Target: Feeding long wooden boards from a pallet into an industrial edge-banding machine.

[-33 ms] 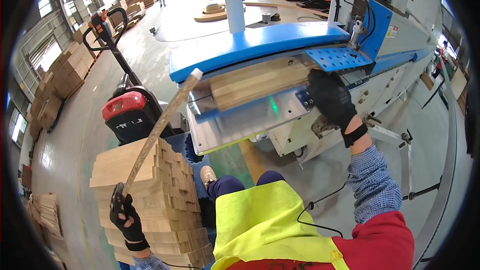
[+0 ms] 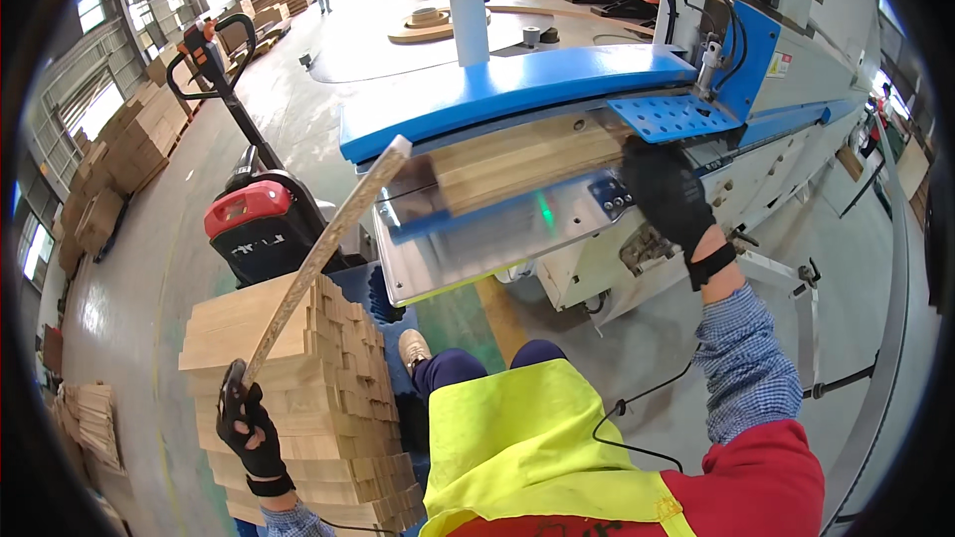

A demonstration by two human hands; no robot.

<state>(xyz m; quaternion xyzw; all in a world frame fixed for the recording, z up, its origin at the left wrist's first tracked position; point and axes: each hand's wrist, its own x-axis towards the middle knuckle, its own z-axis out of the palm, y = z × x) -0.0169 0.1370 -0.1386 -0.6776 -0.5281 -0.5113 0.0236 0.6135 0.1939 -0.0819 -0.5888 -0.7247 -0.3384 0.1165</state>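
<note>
My left hand (image 2: pixel 249 423), in a black glove with bare fingertips, is closed round the lower end of a long narrow wooden strip (image 2: pixel 323 257). The strip slants up and away, its pale far end beside the machine table's left corner. My right hand (image 2: pixel 668 191), also black-gloved, is at the right end of a flat wooden board (image 2: pixel 527 164), fingers curled against it and partly hidden. That board lies on the shiny metal table (image 2: pixel 468 254) of a machine, along a blue guard (image 2: pixel 517 85), its left end blurred.
A stepped stack of wooden boards (image 2: pixel 298 368) stands beside my left forearm. Beyond it is a pallet truck (image 2: pixel 254 214) with a red and black body. A perforated blue plate (image 2: pixel 676 117) covers the machine's infeed on the right. A black cable (image 2: pixel 637 449) crosses my yellow apron.
The board on the metal table has slid a little to the right, and my right hand has shifted right with it. My left hand and the strip have barely moved.
</note>
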